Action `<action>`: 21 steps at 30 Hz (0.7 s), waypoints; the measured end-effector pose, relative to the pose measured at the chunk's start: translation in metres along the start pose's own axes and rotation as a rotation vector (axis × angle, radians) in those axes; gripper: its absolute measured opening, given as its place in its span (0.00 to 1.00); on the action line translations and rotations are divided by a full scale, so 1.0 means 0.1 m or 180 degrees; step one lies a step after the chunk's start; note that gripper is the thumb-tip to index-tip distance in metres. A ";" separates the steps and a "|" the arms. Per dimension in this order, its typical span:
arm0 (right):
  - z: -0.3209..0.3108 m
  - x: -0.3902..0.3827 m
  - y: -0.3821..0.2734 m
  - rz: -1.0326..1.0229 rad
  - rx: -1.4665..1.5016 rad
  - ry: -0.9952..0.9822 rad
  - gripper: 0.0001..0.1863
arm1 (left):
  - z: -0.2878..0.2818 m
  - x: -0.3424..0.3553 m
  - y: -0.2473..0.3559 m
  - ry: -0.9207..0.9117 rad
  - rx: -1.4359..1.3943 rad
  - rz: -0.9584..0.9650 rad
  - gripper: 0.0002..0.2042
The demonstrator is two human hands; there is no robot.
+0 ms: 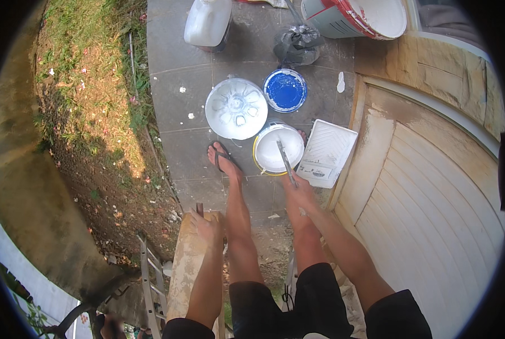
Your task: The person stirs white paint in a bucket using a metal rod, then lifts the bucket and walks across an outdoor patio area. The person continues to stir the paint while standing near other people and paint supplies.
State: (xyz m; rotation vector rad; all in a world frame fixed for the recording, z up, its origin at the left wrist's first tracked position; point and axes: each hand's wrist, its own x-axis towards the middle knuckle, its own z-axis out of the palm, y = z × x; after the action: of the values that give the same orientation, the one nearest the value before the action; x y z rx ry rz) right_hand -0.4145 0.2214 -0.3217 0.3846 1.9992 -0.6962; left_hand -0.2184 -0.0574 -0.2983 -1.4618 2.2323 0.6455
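Note:
My right hand (301, 195) is closed around a long grey paint-smeared stick (286, 161), whose far end reaches over the open white paint bucket (272, 168) on the floor. White paint shows inside that bucket. My left hand (206, 227) rests on the top of a worn, tan ledge (186, 257), fingers apart, beside a small dark upright piece (200, 208). A white paint-coated lid or basin (236, 108) and a blue lid (285, 90) lie just beyond the bucket. Against its right side is a white paint tray (327, 152).
A white jug (208, 22), a dark plastic bag (296, 48) and a large red-rimmed bucket (354, 17) stand farther off. To the right is a pale panelled door (433, 209); to the left, a garden bed (94, 113). A metal ladder (153, 277) is lower left.

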 end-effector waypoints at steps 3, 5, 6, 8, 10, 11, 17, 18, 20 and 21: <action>-0.05 0.00 0.09 0.0015 -0.0246 -0.0570 0.29 | 0.13 0.12 0.03 -0.0462 0.0442 -0.0352 0.43; -0.10 -0.02 0.12 0.0688 -0.0655 -0.0354 0.29 | 0.34 0.17 0.14 -0.0628 0.0419 -0.0076 0.44; -0.15 -0.02 0.12 0.0523 -0.0646 -0.0065 0.28 | 0.46 0.23 0.21 -0.0744 0.0079 0.0215 0.43; -0.17 -0.02 0.10 0.0375 -0.0426 -0.0027 0.28 | 0.78 0.32 0.43 -0.1068 -0.0413 0.0316 0.42; -0.21 0.01 0.12 0.0475 -0.0296 -0.0388 0.29 | 1.16 0.43 0.69 -0.1376 -0.1204 0.0033 0.40; -0.26 0.03 0.15 0.0603 -0.0218 -0.0794 0.29 | 1.34 0.47 0.82 -0.1385 -0.1479 -0.0062 0.39; -0.44 0.15 0.54 -0.1004 -0.1025 -0.0175 0.29 | 2.16 0.68 1.25 -0.1860 -0.1855 -0.0875 0.28; -0.47 0.17 0.55 -0.0755 -0.0989 -0.0175 0.30 | 2.27 0.67 1.25 -0.1622 -0.1723 -0.0843 0.25; -0.50 0.18 0.48 -0.0259 -0.0676 -0.0651 0.30 | 2.46 0.57 1.26 -0.1215 -0.1472 -0.0568 0.20; -0.57 0.20 0.39 -0.0111 -0.0474 -0.1012 0.30 | 2.53 0.51 1.23 -0.1109 -0.1273 -0.0502 0.18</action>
State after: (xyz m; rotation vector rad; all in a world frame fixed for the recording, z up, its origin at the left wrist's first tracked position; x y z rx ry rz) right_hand -0.4428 0.2865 -0.3292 0.1400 1.7446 -0.5854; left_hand -0.3331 0.0930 -0.5130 -1.5410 1.7693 1.2407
